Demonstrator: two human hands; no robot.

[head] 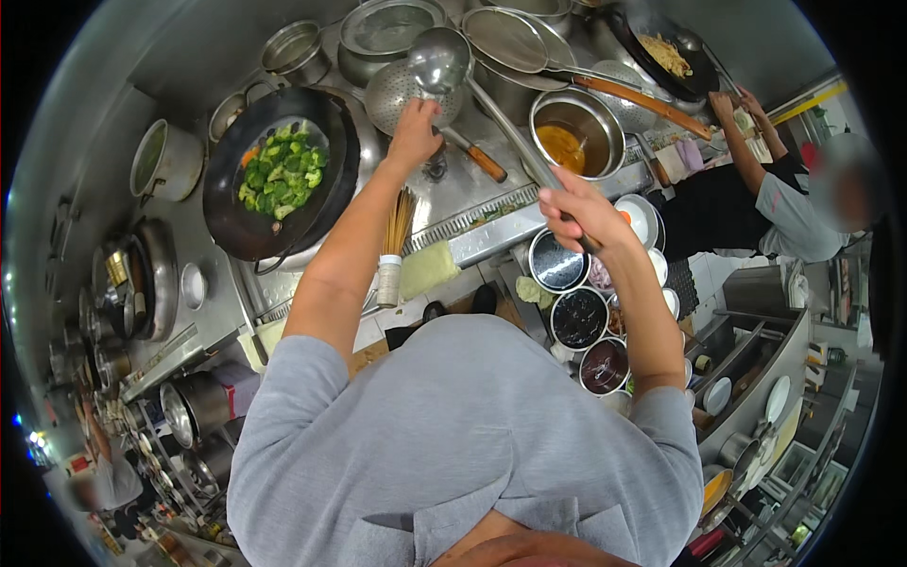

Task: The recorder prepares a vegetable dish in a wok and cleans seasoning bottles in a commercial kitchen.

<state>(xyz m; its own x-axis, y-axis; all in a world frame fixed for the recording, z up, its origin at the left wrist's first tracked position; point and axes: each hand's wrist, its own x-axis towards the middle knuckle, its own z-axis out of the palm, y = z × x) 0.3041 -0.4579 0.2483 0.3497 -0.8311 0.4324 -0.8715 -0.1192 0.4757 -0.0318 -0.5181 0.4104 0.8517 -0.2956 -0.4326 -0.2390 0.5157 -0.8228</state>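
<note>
My right hand point(584, 212) grips the long handle of a steel ladle point(441, 60). The ladle's bowl is held up above the stove, near my left hand point(416, 135). That hand reaches over a small dark metal fitting point(434, 166) on the steel worktop, beside a perforated strainer ladle point(382, 96); whether its fingers grip anything is unclear. To the left, a black wok point(283, 234) holds broccoli florets point(282, 170) with a few orange pieces. A steel pot of brownish-yellow liquid point(561, 147) stands by the ladle's handle.
Wire-mesh strainers point(504, 39) rest on a pot at the back. A bamboo wok brush point(391, 248) and a folded cloth point(429, 271) lie at the front edge. Sauce containers point(579, 319) cluster at right. A co-worker point(793, 205) tends another wok point(666, 60) with noodles.
</note>
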